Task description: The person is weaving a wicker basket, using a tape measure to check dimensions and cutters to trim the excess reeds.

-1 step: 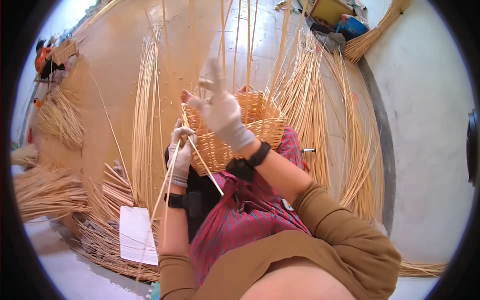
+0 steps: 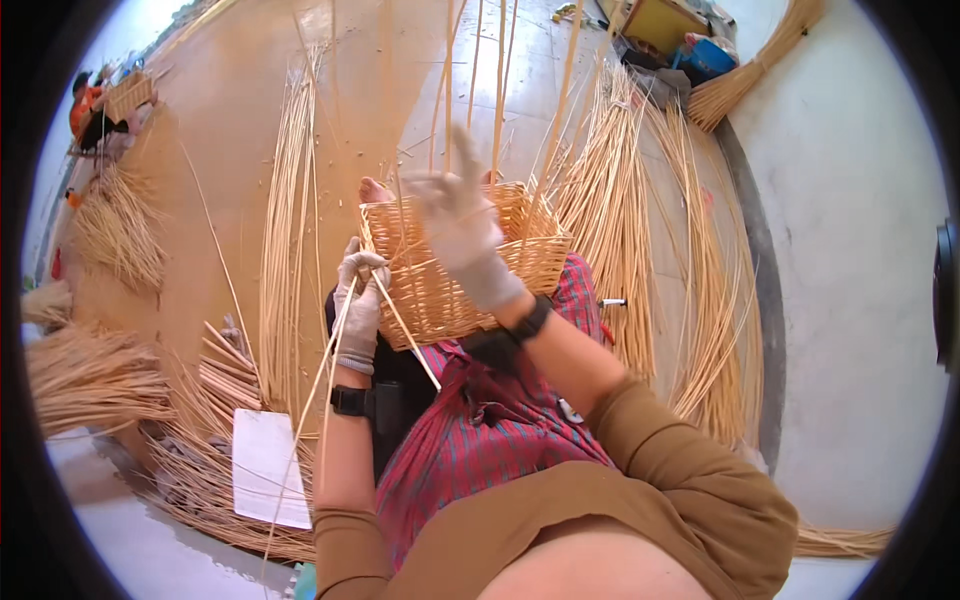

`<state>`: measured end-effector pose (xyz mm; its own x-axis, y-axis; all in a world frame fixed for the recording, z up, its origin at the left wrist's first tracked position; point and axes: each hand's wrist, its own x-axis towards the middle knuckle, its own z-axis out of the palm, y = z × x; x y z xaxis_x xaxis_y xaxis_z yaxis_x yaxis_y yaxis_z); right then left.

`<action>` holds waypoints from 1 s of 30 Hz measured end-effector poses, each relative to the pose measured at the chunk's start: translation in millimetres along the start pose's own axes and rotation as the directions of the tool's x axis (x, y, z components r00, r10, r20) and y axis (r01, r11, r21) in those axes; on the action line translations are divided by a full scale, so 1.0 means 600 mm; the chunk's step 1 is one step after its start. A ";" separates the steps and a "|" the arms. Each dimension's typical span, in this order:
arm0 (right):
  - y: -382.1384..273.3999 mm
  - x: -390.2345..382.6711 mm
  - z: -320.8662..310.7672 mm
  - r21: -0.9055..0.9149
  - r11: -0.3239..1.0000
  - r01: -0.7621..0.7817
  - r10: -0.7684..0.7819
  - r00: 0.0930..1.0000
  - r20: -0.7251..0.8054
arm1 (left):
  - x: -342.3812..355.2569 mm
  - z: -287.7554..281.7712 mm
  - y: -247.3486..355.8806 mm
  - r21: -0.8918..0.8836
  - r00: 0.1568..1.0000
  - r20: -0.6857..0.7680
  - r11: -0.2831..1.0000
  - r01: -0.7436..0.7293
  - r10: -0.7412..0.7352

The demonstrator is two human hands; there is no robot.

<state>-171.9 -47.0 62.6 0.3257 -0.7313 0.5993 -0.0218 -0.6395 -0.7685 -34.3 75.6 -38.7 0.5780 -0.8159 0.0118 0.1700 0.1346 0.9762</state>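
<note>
A woven wicker basket [image 2: 440,300] rests on my lap, tilted, with tall upright stakes [image 2: 499,90] rising from its far and right sides. At its left corner my left hand [image 2: 360,290], in a pale work glove, is closed on wicker strands [image 2: 407,330]. Their loose ends trail down past my wrist and across the basket's front. My gloved right hand [image 2: 465,235] is raised over the basket's near rim, its index finger stretched up and the thumb side turned left. Motion blurs its fingers, which look apart, and I make out nothing held in them.
Long wicker bundles [image 2: 620,200] lie on the floor to the right, and another bundle [image 2: 290,220] to the left. Shorter sticks [image 2: 230,370] and a white board [image 2: 270,465] lie at lower left. Far left, a person in orange [image 2: 85,105] sits by a basket.
My right hand has shifted slightly to the right above the basket, its index finger still up. My left hand keeps its hold at the corner.
</note>
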 end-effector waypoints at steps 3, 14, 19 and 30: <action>0.102 -0.110 -0.112 0.118 0.990 -0.083 0.087 0.996 -0.030 | -0.022 0.054 0.005 0.036 0.973 -0.184 0.990 -0.136 0.140; 0.089 0.010 -0.131 -0.210 0.956 0.205 -0.230 0.968 -0.104 | -0.102 0.209 0.048 0.924 0.932 0.269 0.208 -0.321 0.244; 0.045 -0.030 -0.199 0.099 0.979 -0.178 0.200 0.933 -0.300 | -0.088 0.187 0.039 0.955 0.935 0.297 -0.035 -0.296 0.192; 0.170 -0.073 -0.319 0.073 0.887 -0.456 0.462 0.871 -0.168 | -0.090 0.372 0.052 0.923 0.924 0.380 0.072 -0.377 -0.035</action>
<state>-369.2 -125.5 1.1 0.1153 -0.9720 0.2047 -0.0992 -0.2163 -0.9713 -238.1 -1.4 39.6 0.2250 -0.9726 0.0591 -0.9427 -0.2020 0.2654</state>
